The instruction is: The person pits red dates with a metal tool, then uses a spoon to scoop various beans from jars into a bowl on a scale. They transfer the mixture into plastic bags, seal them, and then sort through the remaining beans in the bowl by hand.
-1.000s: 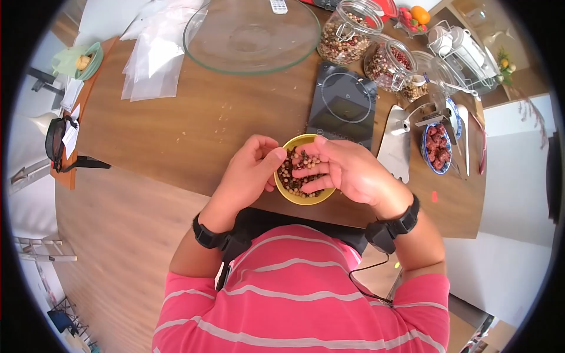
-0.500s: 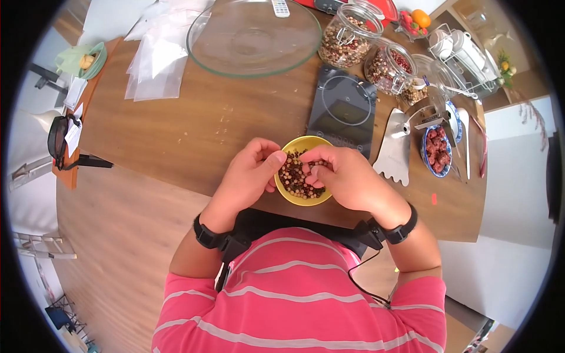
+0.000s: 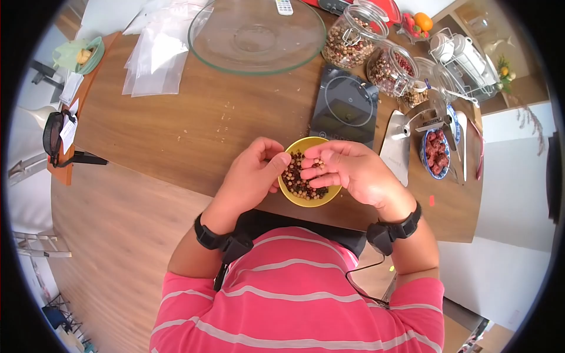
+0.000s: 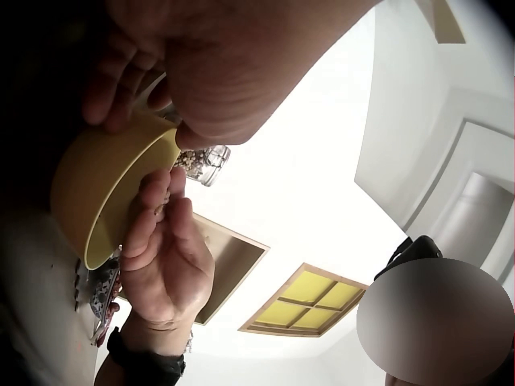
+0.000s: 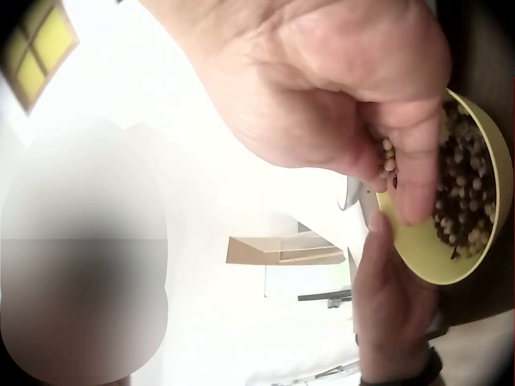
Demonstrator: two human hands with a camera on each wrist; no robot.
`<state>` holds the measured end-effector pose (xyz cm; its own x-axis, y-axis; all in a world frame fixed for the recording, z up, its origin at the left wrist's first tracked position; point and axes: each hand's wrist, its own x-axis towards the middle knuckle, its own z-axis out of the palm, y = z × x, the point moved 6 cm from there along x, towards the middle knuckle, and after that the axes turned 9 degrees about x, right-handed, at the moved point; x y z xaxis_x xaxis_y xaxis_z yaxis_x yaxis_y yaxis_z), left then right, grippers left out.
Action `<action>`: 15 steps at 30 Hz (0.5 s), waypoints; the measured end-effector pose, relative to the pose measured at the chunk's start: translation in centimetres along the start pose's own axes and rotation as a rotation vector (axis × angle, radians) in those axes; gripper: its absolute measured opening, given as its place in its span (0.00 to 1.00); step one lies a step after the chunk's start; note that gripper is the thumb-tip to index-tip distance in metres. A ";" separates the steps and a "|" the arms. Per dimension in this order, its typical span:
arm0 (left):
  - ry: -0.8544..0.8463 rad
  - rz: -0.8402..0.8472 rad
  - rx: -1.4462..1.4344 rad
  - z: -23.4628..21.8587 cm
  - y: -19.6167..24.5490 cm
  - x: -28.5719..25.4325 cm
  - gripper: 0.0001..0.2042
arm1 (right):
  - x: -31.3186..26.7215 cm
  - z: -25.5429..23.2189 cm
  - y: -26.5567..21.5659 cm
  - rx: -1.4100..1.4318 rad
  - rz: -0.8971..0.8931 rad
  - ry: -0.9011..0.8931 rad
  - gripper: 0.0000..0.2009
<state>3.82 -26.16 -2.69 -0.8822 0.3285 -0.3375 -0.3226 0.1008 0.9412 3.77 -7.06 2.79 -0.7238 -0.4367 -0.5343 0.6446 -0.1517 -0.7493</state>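
Observation:
A yellow bowl stands near the table's front edge, with mixed dark, reddish and pale dried beans in it. My left hand grips the bowl at its left rim, thumb on top and fingers around the outer wall. Over the right half of the bowl is my right hand, palm turned partly up and fingers curled. Several pale beans lie between its thumb and fingers in the right wrist view. From the left wrist, the bowl shows tilted side-on, with the right fingers at its opening.
Behind the bowl sits a black cooktop. A metal blade and a blue-and-white dish of dark red pieces lie to its right. Bean-filled glass jars, a large glass plate and plastic bags are farther back.
My right hand dipped its fingers into the beans half a second ago, then turned palm up again with some beans in it. The left hand stays on the bowl.

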 end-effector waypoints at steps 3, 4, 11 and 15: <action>0.007 -0.011 0.024 0.0 0.3 0.0 0.16 | -0.2 0.0 0.2 0.282 0.005 -0.010 0.16; 0.009 -0.013 0.029 0.0 0.3 0.0 0.16 | -0.2 0.0 0.3 0.260 -0.017 0.007 0.16; -0.014 -0.013 0.024 0.0 0.3 0.0 0.16 | -0.7 0.5 0.4 -0.141 -0.041 0.135 0.12; -0.008 -0.015 0.014 0.0 0.3 -0.1 0.16 | -0.7 0.7 0.1 -0.232 -0.081 0.149 0.12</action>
<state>3.78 -26.16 -2.36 -0.8743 0.3347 -0.3516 -0.3309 0.1190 0.9361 4.51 -7.35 3.42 -0.8101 -0.2941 -0.5072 0.5215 0.0339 -0.8526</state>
